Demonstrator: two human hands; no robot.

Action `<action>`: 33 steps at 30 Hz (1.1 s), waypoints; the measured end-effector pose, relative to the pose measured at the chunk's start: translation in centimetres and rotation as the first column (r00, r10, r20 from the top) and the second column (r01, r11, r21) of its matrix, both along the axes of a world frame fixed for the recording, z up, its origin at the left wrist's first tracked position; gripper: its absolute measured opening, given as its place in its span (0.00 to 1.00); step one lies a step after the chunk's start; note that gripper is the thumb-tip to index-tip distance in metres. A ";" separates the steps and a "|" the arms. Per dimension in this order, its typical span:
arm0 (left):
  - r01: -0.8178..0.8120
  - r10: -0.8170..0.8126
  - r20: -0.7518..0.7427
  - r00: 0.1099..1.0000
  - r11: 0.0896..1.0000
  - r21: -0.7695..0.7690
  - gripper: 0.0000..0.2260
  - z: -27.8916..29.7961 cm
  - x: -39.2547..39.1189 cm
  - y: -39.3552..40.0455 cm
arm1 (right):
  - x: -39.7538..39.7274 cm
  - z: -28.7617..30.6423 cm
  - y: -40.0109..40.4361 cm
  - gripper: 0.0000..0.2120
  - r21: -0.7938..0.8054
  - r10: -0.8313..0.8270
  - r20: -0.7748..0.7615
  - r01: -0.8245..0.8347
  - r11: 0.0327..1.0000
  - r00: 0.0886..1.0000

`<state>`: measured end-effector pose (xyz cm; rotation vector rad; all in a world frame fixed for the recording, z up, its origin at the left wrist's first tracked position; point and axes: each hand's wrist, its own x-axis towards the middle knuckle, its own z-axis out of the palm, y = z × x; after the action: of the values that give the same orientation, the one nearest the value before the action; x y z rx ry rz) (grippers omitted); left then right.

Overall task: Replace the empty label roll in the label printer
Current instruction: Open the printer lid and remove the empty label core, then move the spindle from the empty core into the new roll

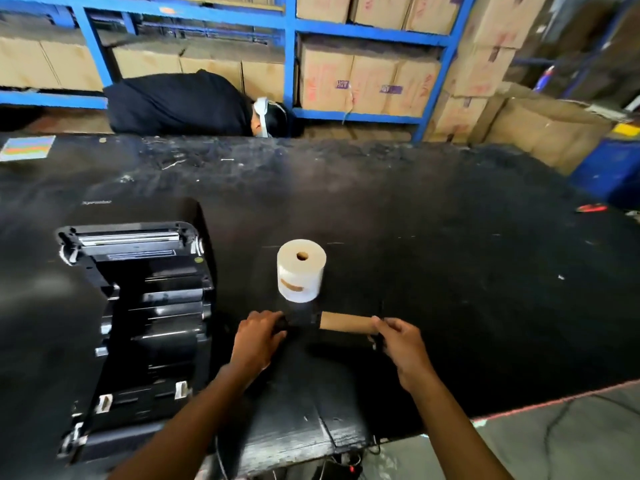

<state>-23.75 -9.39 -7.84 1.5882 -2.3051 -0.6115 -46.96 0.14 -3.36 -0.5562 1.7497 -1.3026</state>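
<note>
A black label printer lies with its lid open at the left of the black table. A full white label roll stands on end in the middle. Just in front of it, I hold a brown cardboard core sideways on a black spindle. My left hand grips the black spindle's left end. My right hand grips the core's right end, where a black end piece is partly hidden by my fingers.
A person in black leans low behind the table's far edge. Blue shelving with cardboard boxes fills the back. A coloured sheet lies at far left, a red tool at far right. Cables hang below the front edge.
</note>
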 end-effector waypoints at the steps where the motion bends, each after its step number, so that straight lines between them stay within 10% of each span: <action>1: 0.031 -0.031 0.070 0.997 1.000 -0.004 0.20 -0.6 -0.4 -0.3 | -0.6 -0.2 -0.3 0.05 0.007 0.015 0.003 -0.015 1.000 1.000; 12: -0.202 0.190 -0.195 0.962 0.978 -0.044 0.14 -1.9 -2.5 -0.4 | -2.5 -3.1 -3.6 0.07 0.061 0.258 -0.016 -0.257 0.965 0.966; 15: -0.043 0.127 -0.370 0.920 0.973 0.229 0.13 0.1 -4.4 1.8 | -2.1 -3.6 -4.3 0.07 0.047 0.313 -0.002 -0.313 0.949 0.950; 27: -0.296 0.256 -0.298 0.920 0.950 -0.101 0.13 3.1 2.4 0.4 | -5.8 -3.9 -6.4 0.06 0.023 0.190 0.038 -0.191 0.981 0.981; 33: -0.158 0.159 -0.255 0.954 0.987 0.027 0.15 -0.6 -1.7 0.3 | -2.5 -6.2 -4.8 0.06 0.125 0.408 -0.277 -0.388 0.913 0.870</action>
<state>-25.44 -9.11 -8.41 1.5744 -1.9696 -0.7378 -49.44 -4.62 -9.55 -1.0616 1.7843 -0.8993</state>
